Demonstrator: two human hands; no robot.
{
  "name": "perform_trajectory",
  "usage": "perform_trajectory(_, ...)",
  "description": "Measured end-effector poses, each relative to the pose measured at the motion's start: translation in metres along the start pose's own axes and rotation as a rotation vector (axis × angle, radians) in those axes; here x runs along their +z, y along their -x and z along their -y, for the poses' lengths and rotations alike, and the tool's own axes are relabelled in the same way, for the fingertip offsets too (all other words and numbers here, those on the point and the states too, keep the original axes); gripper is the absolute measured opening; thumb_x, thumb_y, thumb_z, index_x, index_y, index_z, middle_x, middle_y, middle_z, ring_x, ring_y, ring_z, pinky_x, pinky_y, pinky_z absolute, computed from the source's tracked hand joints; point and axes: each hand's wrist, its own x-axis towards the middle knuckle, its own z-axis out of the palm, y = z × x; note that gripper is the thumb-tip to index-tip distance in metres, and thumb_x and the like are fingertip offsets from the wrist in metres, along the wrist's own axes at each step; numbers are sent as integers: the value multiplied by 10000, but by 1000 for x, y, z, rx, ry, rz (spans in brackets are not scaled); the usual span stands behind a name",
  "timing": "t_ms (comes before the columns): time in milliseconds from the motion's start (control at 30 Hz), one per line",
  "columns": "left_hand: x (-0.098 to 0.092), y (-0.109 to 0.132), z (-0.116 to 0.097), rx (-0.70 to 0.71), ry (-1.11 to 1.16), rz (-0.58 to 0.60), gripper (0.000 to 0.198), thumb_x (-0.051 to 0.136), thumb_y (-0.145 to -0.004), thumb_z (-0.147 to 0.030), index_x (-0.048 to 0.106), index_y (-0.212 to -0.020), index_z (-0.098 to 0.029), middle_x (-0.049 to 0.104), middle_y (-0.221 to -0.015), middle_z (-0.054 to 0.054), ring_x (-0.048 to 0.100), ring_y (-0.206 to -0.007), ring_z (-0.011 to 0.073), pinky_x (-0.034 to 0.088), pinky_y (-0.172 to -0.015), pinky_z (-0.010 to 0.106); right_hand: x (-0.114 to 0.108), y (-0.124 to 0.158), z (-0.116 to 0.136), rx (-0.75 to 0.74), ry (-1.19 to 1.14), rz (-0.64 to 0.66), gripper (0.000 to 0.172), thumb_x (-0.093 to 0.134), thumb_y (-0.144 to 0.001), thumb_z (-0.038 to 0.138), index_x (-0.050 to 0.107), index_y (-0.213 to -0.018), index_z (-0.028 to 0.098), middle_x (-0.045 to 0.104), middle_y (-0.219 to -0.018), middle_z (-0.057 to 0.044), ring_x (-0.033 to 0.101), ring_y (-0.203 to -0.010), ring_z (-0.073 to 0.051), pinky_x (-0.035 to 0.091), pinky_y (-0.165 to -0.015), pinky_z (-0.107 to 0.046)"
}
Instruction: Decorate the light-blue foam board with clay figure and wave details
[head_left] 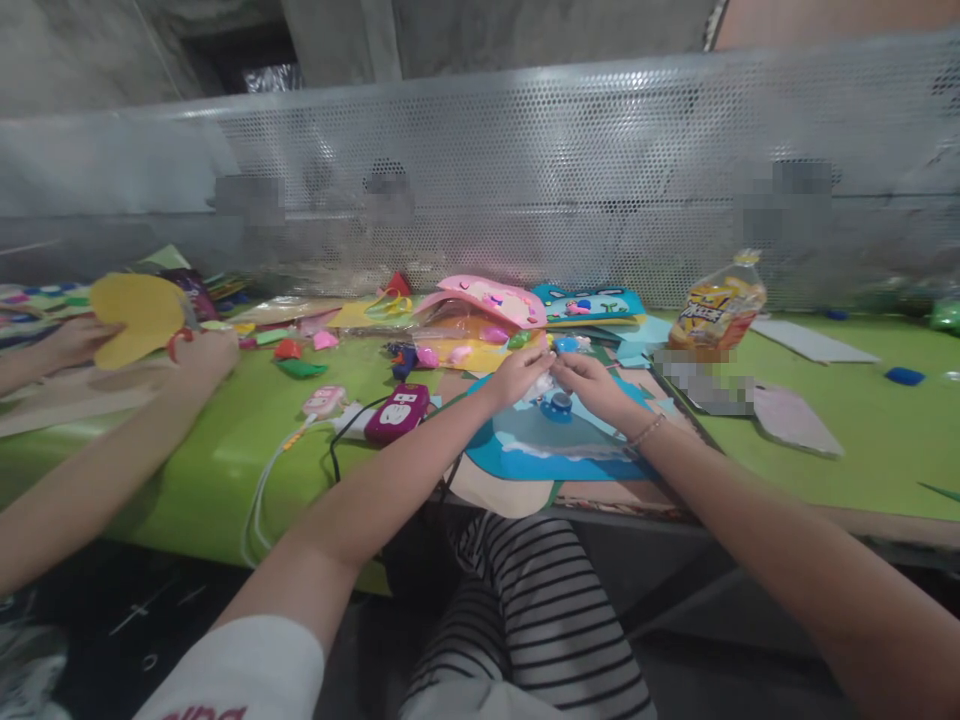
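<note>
My left hand (519, 374) and my right hand (592, 382) meet over a blue foam picture board (525, 455) on the green table. Both pinch a small pale piece (546, 383) between their fingertips; what it is I cannot make out. A small blue round foam piece (558, 405) sits on the board just below my hands. A thin bracelet circles my right wrist.
At the left, another person's hands (202, 352) hold a yellow foam shape (139, 315) with red scissors. Loose foam pieces (300, 366), a pink foam board (491, 298), a magenta device (397, 412) with cables and a snack bag (718, 305) lie around. A perforated metal screen (525, 180) backs the table.
</note>
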Motion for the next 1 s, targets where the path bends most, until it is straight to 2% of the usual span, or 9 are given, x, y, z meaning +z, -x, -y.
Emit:
perform_trajectory(167,-1,1,-1,14,57,19,324,467,-858,-423,531,-684,-159,507,-666,-1,472,-661,136,371,-622,254,-1,0,1,-13,-29,11,373,481,-807,504,410,-600,202,392,-567,39,365,-546,-104,296,-525,-251)
perform_trajectory(333,0,2,-1,56,24,-6,326,451,-867,-402,524,-661,-160,511,-656,3,468,-651,132,367,-602,247,0,0,1,20,-73,12,402,501,-792,551,418,-607,203,394,-562,39,372,-532,-103,305,-511,-248)
perform_trajectory(567,-4,-1,3,-42,61,-201,334,481,-847,-449,474,-652,-178,454,-565,-28,455,-569,113,359,-549,233,0,0,2,55,-52,-3,426,490,-819,513,393,-539,207,410,-495,30,381,-497,-104,329,-521,-260)
perform_trajectory(733,-4,0,2,-91,119,-144,357,473,-847,-490,457,-656,-189,451,-532,-32,470,-527,117,375,-531,244,0,-1,1,56,-81,-34,370,483,-812,426,382,-527,211,392,-479,39,366,-483,-99,324,-512,-257)
perform_trajectory(867,-2,1,-2,-35,10,-133,271,515,-834,-396,490,-670,-182,499,-576,-19,495,-607,131,384,-588,246,-1,0,-2,57,-97,-10,351,487,-791,403,395,-513,210,409,-463,38,370,-472,-97,323,-502,-253)
perform_trajectory(1000,-9,2,-9,43,-248,-199,199,478,-843,-291,513,-683,-178,554,-662,9,516,-682,151,370,-640,255,-15,-9,-16,88,-68,53,336,478,-802,445,515,-589,188,449,-489,26,423,-497,-109,352,-517,-252)
